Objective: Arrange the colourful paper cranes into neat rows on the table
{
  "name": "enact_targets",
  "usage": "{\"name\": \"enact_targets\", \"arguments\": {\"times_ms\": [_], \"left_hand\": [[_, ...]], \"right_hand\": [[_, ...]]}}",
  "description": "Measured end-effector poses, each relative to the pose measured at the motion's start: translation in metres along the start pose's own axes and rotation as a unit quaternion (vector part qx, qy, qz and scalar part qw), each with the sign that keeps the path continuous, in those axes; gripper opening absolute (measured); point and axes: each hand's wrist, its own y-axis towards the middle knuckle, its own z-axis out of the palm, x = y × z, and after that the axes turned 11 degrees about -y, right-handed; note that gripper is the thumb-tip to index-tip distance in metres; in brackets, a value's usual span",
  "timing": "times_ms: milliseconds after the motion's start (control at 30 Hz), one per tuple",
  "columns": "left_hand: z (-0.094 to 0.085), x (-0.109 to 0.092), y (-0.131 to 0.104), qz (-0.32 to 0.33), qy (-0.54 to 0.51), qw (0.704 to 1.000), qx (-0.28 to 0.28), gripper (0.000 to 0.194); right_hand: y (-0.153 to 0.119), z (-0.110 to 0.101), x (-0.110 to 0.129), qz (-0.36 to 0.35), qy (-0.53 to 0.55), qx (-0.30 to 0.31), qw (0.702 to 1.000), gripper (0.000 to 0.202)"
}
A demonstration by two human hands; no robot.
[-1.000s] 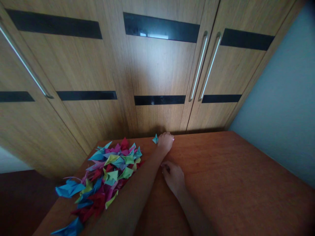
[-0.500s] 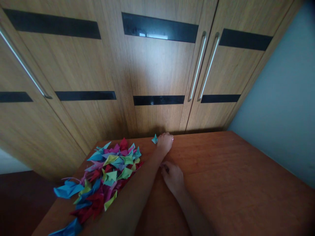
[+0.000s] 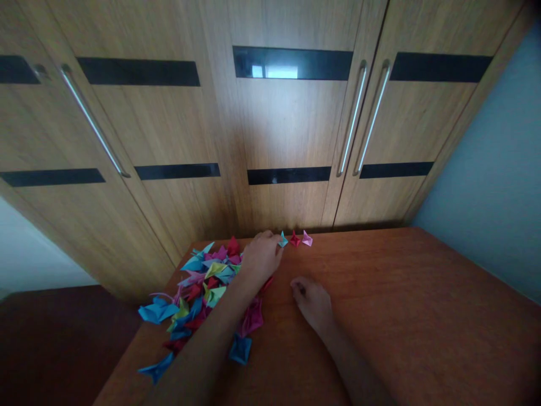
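At the back edge of the table, my left hand [image 3: 262, 256] reaches past the pile of folded paper pieces [image 3: 215, 270], its loosely bent fingers beside a small teal folded paper [image 3: 283, 239]. Nothing shows in its grasp, though the fingertips are partly hidden. Right of the teal one stand a small red folded paper [image 3: 295, 239] and a small pink one [image 3: 307, 239], forming a row. My right hand [image 3: 313, 304] rests on the table in front of the row, fingers curled in with nothing visible in them.
The brown table [image 3: 401, 293] meets a wooden cabinet [image 3: 283, 124] with metal handles at the back. A pale wall [image 3: 486, 214] stands at the right. Near my left forearm lie a magenta folded paper [image 3: 252, 317] and a blue one [image 3: 240, 349].
My left hand has moved left, from beyond the teal piece to its left side, uncovering the red and pink pieces. The view has turned slightly left. My right hand stays curled near the same spot.
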Motion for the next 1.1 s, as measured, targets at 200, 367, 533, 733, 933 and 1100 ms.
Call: {"name": "enact_targets", "arguments": {"times_ms": [200, 367, 533, 733, 933, 1100], "left_hand": [[-0.021, 0.022, -0.09, -0.025, -0.024, 0.999, -0.023, 0.024], [-0.021, 0.055, -0.174, -0.043, -0.025, 0.993, -0.109, 0.027], [-0.028, 0.099, -0.244, -0.096, 0.02, 0.982, -0.165, 0.028], [-0.026, 0.119, -0.271, -0.174, 0.021, 0.972, -0.157, 0.032], [-0.014, 0.106, -0.264, -0.212, -0.025, 0.968, -0.131, 0.034], [-0.007, 0.095, -0.261, -0.22, -0.052, 0.968, -0.109, 0.04]], "right_hand": [[-0.006, 0.002, 0.002, -0.043, -0.023, -0.004, 0.999, 0.021], [-0.016, 0.001, 0.014, -0.093, -0.02, 0.022, 0.995, 0.022], [-0.024, 0.001, 0.026, -0.126, -0.003, 0.041, 0.991, 0.02], [-0.028, 0.0, 0.032, -0.145, 0.004, 0.045, 0.988, 0.022], [-0.028, 0.001, 0.03, -0.144, 0.004, 0.047, 0.989, 0.021], [-0.028, 0.002, 0.03, -0.146, 0.003, 0.053, 0.988, 0.02]]}}
